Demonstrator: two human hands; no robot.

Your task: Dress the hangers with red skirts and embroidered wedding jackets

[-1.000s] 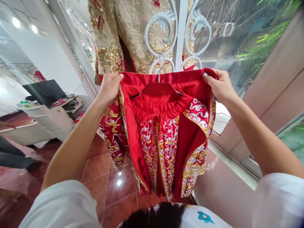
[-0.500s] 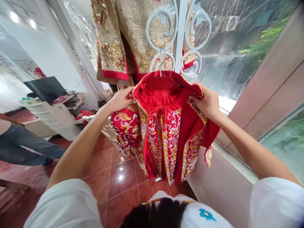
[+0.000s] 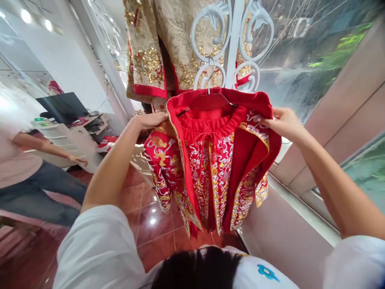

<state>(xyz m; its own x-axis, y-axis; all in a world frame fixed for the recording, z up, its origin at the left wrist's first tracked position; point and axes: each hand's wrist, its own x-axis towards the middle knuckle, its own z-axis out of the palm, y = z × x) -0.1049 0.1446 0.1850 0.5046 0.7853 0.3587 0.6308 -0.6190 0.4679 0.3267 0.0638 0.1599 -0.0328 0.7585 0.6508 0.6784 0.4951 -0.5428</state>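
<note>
Evenly | left hand (image 3: 148, 119), right hand (image 3: 284, 121) are pinching red jacket (image 3: 255, 100) either side of hanger (image 3: 209, 102) | (best lightly, sparing embroidery (image 3: 164, 150))

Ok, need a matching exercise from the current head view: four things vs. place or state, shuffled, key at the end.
Column one
1. red jacket
2. hanger
3. cream-and-gold garment
4. monitor

Column two
A. hanging behind the white scrollwork
B. black, in the background at the left of the picture
C. spread between left hand and right hand
D. dark red bar, metal hook rising from it

Pairs: 1-C, 2-D, 3-A, 4-B
</note>
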